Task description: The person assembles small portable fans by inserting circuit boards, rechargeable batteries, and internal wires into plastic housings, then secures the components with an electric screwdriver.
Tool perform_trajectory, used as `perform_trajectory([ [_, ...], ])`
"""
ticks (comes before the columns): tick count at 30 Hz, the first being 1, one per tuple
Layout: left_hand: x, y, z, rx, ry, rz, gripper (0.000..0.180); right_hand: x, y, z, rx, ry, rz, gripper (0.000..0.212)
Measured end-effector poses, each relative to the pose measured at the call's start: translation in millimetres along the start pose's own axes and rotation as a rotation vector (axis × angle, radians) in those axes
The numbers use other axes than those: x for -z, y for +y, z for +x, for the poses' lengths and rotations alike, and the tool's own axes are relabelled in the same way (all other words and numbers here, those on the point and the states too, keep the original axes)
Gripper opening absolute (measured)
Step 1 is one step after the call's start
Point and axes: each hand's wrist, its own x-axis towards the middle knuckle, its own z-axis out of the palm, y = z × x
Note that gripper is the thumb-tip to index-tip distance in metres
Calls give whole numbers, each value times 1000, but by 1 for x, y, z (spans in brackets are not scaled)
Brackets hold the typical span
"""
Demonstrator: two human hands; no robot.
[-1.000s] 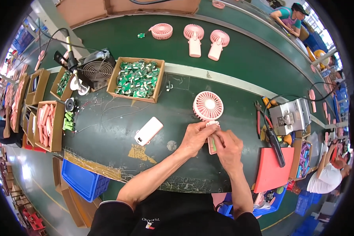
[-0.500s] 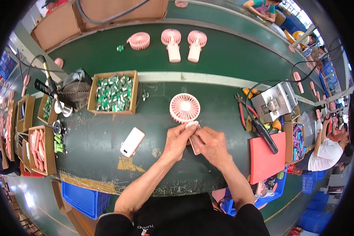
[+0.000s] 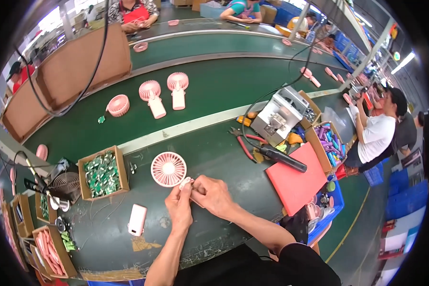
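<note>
- Left hand (image 3: pixel 179 205): the handle (image 3: pixel 197 202) of a pink fan is grasped between thumb and fingers near its neck.
- Right hand (image 3: pixel 212 195): the fingers are bent together against the same handle; whether a small part is pinched between them cannot be told.
- Pale fitting (image 3: pixel 186 182): exposed at the top of the handle, beside the left thumb; its details are obscured by the fingers.
- Fan head (image 3: pixel 168 169): rested on the bench (image 3: pixel 214 145) just beyond the hands, its grille complete; the joint to the handle is partly covered.
- Pale pink case (image 3: pixel 137 219): placed on the bench to the left, apart from the handle. Closing of the handle is therefore judged not yet done.
- Box of circuit boards (image 3: pixel 103 172): set farther left, well filled.
- Green belt (image 3: pixel 252 78): beyond the bench, two fans (image 3: pixel 152 97) are laid with handles apparently closed; beside them, another fan head (image 3: pixel 118 105) is seen without a handle, a small green board (image 3: pixel 101 119) lying next to it. Assembly there is judged less advanced.
</note>
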Motion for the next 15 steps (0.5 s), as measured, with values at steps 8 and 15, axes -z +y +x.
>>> perform_trajectory([
  [8,-9,8,-14,-130,-5,205,23,-3,0,-11,85,155,-94,22],
  [15,-2,-1,-2,-61,-52,228,25,15,11,-13,115,-29,41,24],
])
